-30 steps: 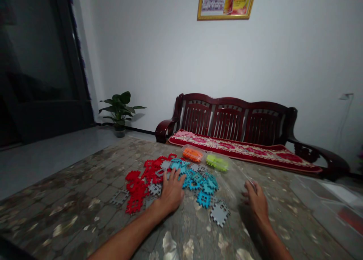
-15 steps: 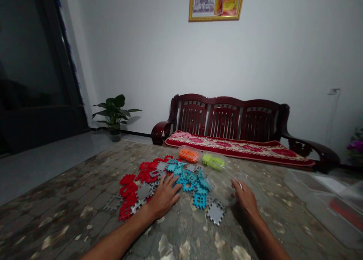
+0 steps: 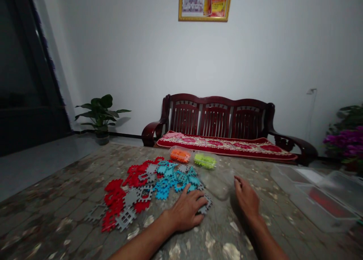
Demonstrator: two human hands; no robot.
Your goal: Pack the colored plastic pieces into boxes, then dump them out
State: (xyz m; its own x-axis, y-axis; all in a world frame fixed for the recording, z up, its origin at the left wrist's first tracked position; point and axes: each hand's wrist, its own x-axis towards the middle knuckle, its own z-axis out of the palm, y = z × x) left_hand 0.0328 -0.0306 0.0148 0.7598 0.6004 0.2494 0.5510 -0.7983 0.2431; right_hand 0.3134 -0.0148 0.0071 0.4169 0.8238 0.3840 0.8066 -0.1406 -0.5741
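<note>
My left hand (image 3: pixel 188 207) lies palm down with its fingers spread over grey toothed plastic pieces (image 3: pixel 208 204), partly covering them. Beyond its fingertips is a heap of blue toothed pieces (image 3: pixel 178 178). Red pieces (image 3: pixel 115 195) and grey lattice pieces (image 3: pixel 126 218) spread out to the left of it. My right hand (image 3: pixel 246 195) is closed at the right edge of a clear plastic container (image 3: pixel 217 184); its fingertips are partly hidden. The container sits between the two hands, just right of the blue heap.
Small clear boxes of orange pieces (image 3: pixel 180 156) and lime-green pieces (image 3: pixel 204 160) stand at the table's far side. A larger clear box (image 3: pixel 306 210) with something red inside is at the right. Behind the patterned table (image 3: pixel 70 199) is a wooden bench (image 3: pixel 215 116).
My left hand has moved right, from the grey and blue pieces onto the grey pieces near the clear container. My right hand stays by the container. The view has turned slightly right.
</note>
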